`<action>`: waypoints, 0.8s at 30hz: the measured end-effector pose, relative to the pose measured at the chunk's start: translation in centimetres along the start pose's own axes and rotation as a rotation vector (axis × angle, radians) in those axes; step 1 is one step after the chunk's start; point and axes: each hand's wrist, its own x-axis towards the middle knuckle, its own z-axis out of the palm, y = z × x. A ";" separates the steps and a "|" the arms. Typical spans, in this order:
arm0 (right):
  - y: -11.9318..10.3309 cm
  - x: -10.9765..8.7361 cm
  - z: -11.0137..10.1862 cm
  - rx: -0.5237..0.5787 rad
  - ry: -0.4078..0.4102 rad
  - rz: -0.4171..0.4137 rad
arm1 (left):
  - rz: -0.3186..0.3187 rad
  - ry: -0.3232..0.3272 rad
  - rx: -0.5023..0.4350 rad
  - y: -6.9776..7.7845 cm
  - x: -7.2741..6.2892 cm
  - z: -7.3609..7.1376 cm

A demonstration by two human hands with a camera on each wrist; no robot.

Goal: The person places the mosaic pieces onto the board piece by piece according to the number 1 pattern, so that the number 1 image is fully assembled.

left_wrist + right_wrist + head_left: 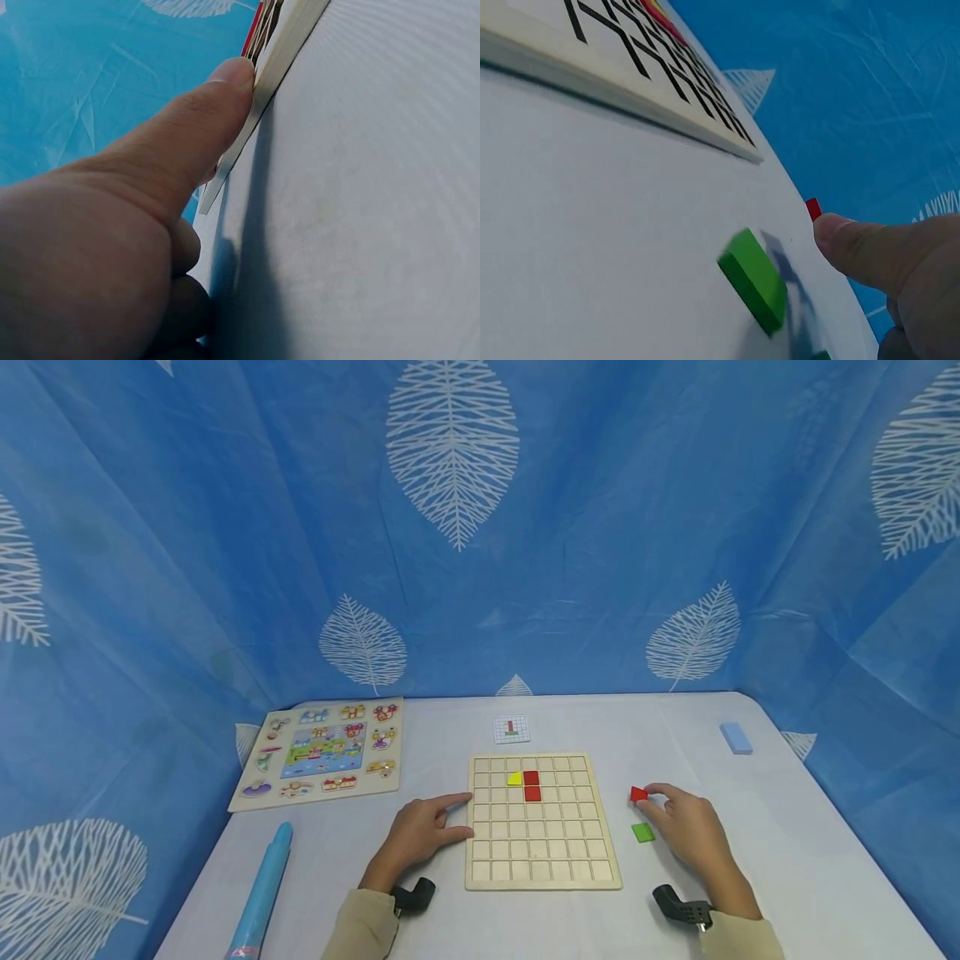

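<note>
On the table (817, 843), head view: the left hand (420, 831) sets spread thumb and forefinger against the left edge of the gridded board (538, 850) – presumably steadying it – while the right hand (692, 831) pinches a red tile (637, 794) to the board's right. Left wrist: thumb against the rim. Right wrist: red tile projecting past the thumb; no writing legible.

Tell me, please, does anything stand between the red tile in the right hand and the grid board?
Nothing visible does. The right hand pinches the red tile to the right of the grid board; the green tile lies nearer the person, outside the direct path.
</note>
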 end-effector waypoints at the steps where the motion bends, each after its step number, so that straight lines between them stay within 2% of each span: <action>1: -0.3 0.0 0.1 -0.004 -0.004 -0.003 | -0.001 0.000 -0.001 0.0 0.0 0.0; 10: -2.0 -0.1 1.2 -0.029 -0.023 -0.084 | -0.001 0.005 -0.009 -0.2 0.0 0.1; 24: -4.5 0.0 2.5 -0.026 -0.067 -0.143 | -0.009 -0.003 -0.010 0.0 -0.2 0.0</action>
